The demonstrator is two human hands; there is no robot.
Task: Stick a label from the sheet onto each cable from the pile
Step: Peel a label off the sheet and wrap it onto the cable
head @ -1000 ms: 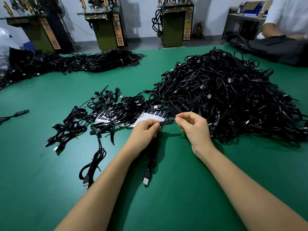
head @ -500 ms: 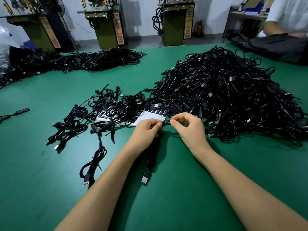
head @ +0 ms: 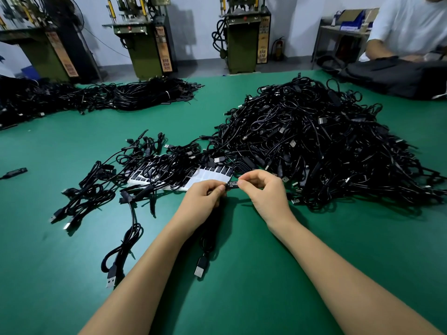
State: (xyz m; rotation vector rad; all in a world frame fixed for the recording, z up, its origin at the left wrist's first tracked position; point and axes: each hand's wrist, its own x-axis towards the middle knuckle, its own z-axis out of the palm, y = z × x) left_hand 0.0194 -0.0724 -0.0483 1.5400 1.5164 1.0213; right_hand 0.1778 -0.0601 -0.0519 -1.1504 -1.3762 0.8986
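Head view, fingers outward: thumb and forefinger of the left hand (head: 205,197) and of the right hand (head: 263,189) pinch the 2 ends of a small black label (head: 232,184) with white print, held between them just above the green table (head: 266,274). The left hand's fingers are also curled around a black cable (head: 208,240), which hangs toward 6 o'clock and ends in a USB plug (head: 200,268) lying on the table. At 11 o'clock from the hands the label sheet (head: 208,174) lies flat, partly covered by a loose spread of cables (head: 135,180). At 1 o'clock rises the large cable pile (head: 314,146). At 2 o'clock, far edge, a second person in a white shirt (head: 408,22) works.
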